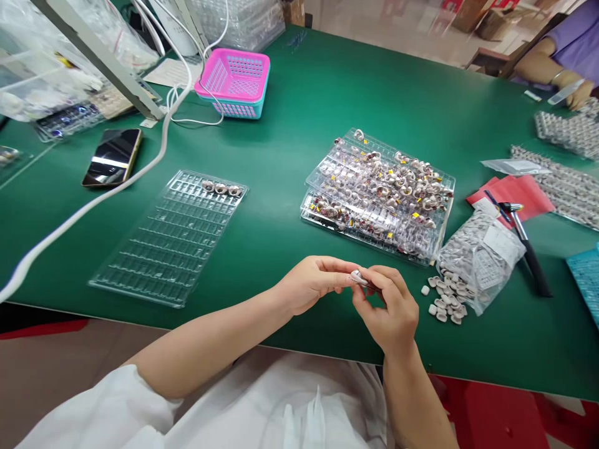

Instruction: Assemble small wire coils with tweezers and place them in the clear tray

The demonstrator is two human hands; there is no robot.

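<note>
Green worktop [281,149], tiled floor beyond; co-worker's hand [578,95] at far R, well apart. L hand [306,287] & R hand [390,308] meet near front edge, approx. midway betw. the trays.

Small pale part [357,276] is betw. the two hands. L thumb + index narrowed on its one side; R thumb + fingers closed on the other. Two-sided pinch prob. b/c part is tiny: one hand steadies, other can work it. Dark sliver by R fingertips: can't tell if same pc. or separate.

L: transparent slotted tray [154,243], three pcs. [221,188] in a row at far end; slots presumably keep them apart. R of centre: stacked trays [322,169] w/ many pcs. heaped on top, stacked prob. to save space, w/in reach. Nr. R hand: plastic bag [482,249], loose pale pcs. [449,302] beside its mouth, likely spilled for easy pick-up. Hammer-like tool [532,262] lies just beyond, handle twd. near edge, presumably for a quick grab. Phone [113,159] & pink basket [262,65] set far L, apparently out of the way.
</note>
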